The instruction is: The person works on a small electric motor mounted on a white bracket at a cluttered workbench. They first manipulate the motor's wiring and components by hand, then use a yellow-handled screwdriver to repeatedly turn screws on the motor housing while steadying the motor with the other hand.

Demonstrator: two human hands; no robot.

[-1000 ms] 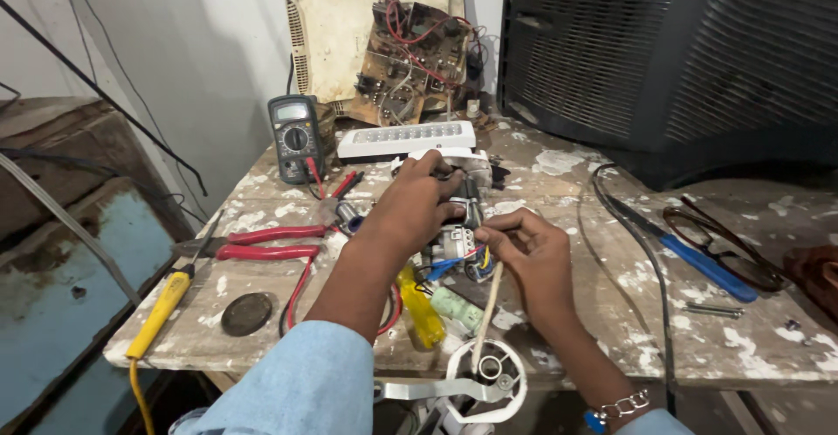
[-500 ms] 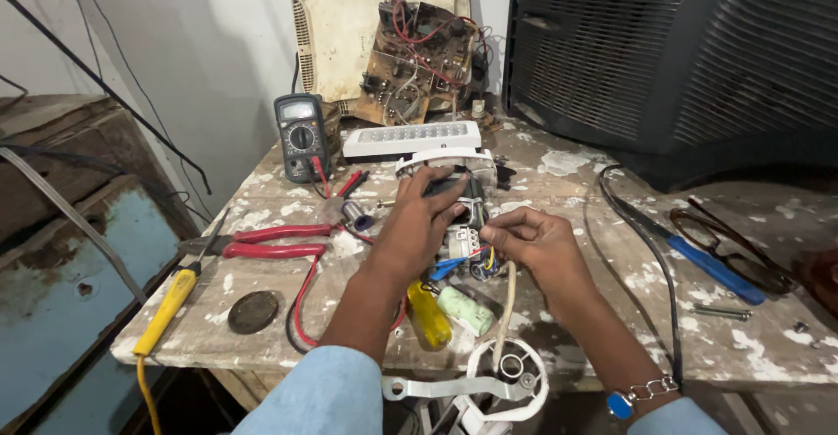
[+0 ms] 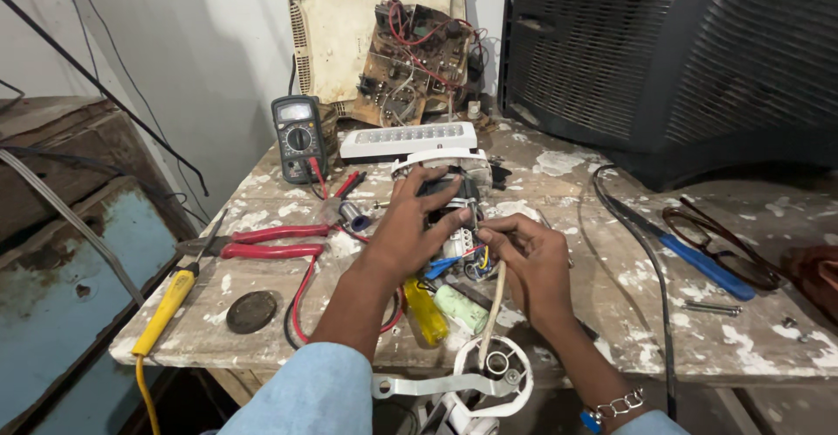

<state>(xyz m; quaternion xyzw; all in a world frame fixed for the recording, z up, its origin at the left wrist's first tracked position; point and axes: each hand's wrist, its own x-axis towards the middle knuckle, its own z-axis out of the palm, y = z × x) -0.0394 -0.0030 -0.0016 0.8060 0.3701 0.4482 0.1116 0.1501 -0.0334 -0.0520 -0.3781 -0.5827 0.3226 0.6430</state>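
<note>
My left hand (image 3: 410, 226) is clamped over a small opened white and black device (image 3: 454, 192) on the paint-stained wooden bench (image 3: 611, 330), fingers wrapped over its top. My right hand (image 3: 528, 256) pinches the device's thin coloured wires (image 3: 476, 256) just below it, thumb and fingers closed on them. A beige cord (image 3: 493, 308) runs down from the device to a white round bracket (image 3: 497, 374) at the bench's near edge. A yellow cylinder (image 3: 425, 313) and a pale green cylinder (image 3: 461, 308) lie under my wrists.
A multimeter (image 3: 298, 137) with red leads stands at the back left. Red-handled pliers (image 3: 262, 241) and a yellow-handled tool (image 3: 166, 308) lie at left. A white LED lamp bar (image 3: 408, 141), an exposed circuit board (image 3: 415, 51), a dark television (image 3: 672, 60), a blue screwdriver (image 3: 698, 260) and spectacles (image 3: 716, 243) surround.
Both hands stay on the device. My right hand has closed in from the cord onto the wires beside the left fingers. The camera has drifted slightly.
</note>
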